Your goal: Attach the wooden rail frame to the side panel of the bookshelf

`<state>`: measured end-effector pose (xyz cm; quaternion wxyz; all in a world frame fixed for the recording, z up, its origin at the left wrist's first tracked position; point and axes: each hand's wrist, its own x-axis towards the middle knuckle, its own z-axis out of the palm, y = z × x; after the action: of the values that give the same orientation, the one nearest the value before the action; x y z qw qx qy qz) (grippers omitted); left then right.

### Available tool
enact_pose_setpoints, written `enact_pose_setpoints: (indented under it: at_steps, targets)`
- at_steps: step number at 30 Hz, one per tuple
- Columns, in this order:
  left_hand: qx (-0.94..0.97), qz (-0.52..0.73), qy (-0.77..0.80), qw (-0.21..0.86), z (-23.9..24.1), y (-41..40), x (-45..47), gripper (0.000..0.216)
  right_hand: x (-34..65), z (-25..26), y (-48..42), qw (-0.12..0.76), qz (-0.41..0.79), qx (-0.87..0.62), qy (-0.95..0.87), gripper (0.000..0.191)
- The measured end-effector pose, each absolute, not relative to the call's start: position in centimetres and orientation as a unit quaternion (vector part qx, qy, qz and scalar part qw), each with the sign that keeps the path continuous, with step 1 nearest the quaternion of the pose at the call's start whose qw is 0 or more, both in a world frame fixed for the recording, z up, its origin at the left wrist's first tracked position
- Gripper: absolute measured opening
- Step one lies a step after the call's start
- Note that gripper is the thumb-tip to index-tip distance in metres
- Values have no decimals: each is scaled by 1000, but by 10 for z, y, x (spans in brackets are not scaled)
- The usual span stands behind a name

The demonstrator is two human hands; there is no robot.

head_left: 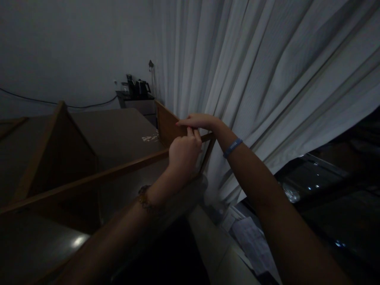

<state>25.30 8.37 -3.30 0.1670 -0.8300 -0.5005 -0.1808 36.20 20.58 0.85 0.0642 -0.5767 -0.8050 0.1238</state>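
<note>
A wooden furniture frame (118, 171) of brown boards crosses in front of me. My left hand (184, 152), with a beaded bracelet at the wrist, is closed at the frame's right corner, its fingertips under my right hand. Whatever the left fingers pinch is hidden. My right hand (198, 120), palm down with a blue wristband behind it, bends over the top edge of an upright wooden panel (166, 123) at that corner. Both hands touch each other there. Further left, another upright board (62, 150) joins the long rail.
Small pale pieces (151, 137) lie on the grey-brown surface (115, 124) behind the rail. A white curtain (219, 59) hangs close on the right. Black kitchen appliances (141, 88) stand on a cabinet at the back. Papers (252, 237) lie low at the right.
</note>
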Motion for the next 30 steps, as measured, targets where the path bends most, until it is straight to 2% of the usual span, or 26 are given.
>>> enact_pose_setpoints:
  at_steps: [6, 11, 16, 30]
  targets:
    - [-825, -169, -510, 175, -34, 84, 252, 38, 356, 9, 221, 2, 76, -580, -811, 30]
    - [-830, -171, -501, 178, -34, 84, 252, 37, 346, 18, 208, -21, 63, -592, -803, 30]
    - [-829, -164, -511, 159, -34, 86, 253, 38, 345, 21, 201, -31, 65, -597, -799, 21]
    - [-830, -165, -501, 182, -34, 86, 252, 42, 347, 21, 198, -32, 67, -590, -804, 21]
